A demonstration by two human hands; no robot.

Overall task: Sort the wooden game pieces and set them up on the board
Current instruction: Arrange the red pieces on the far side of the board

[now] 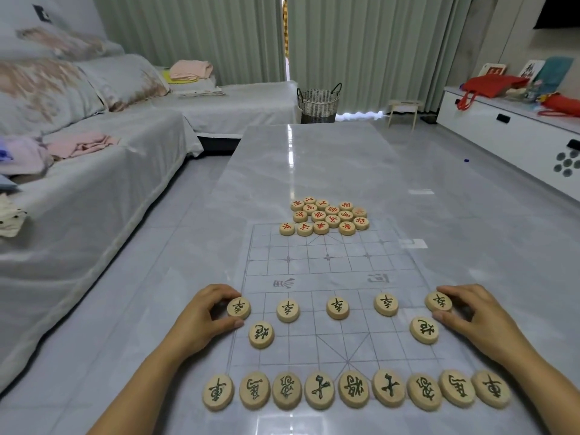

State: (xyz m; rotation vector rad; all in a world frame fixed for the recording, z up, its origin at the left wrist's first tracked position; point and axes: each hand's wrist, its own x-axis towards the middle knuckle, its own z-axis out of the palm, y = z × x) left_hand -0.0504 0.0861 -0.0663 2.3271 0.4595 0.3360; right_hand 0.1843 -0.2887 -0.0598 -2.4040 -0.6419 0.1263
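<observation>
A thin clear board [326,265] with grey grid lines lies on the glossy table. Round wooden pieces with dark characters stand in order on its near half: a row of several along the near edge [354,389], two single pieces [261,334] [424,330] above it, and a row of several further up. My left hand [204,315] pinches the leftmost piece of that row [238,307]. My right hand [474,315] pinches the rightmost one [438,302]. Red-lettered pieces [326,216] lie in a loose heap at the board's far edge.
The grey marble table [314,158] stretches away beyond the board. A covered sofa [78,171] with folded cloths runs along the left. A woven basket [318,103] and small stool stand by the curtains. A white cabinet [508,127] with red bags lines the right.
</observation>
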